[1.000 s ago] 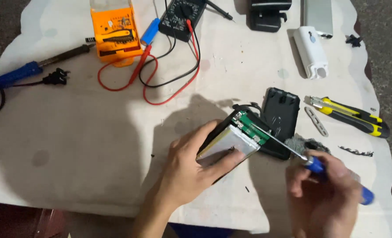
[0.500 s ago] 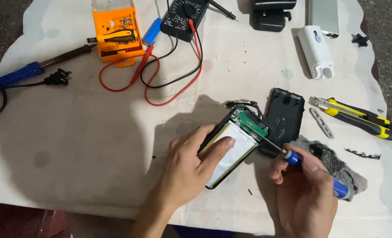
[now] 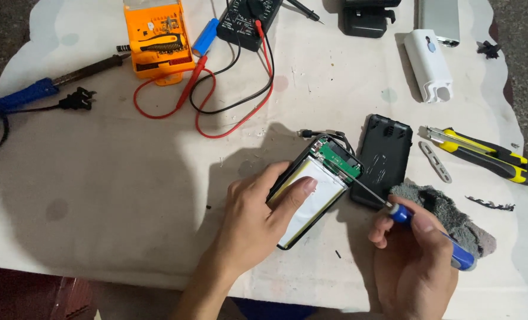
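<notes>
Silver battery pack (image 3: pixel 312 198) is lying half hidden under the left hand (image 3: pixel 253 222), fingers pressing flat; right hand (image 3: pixel 415 261) is gripping a blue screwdriver (image 3: pixel 430 234), its tip hard to make out.

Setting: improvised electronics repair bench, likely home workshop. Work surface is a white sheet (image 3: pixel 127 195), stained, laid over a table. Evidence: blue-handled soldering iron (image 3: pixel 35 92) with mains plug, black multimeter (image 3: pixel 246 21) with red and black test leads (image 3: pixel 228 98), orange screwdriver bit case (image 3: pixel 157 41), yellow-black utility knife (image 3: pixel 483 155), grey rag (image 3: pixel 447 216). Opened black device (image 3: pixel 317 184) shows a green circuit board and flat battery pack.
</notes>
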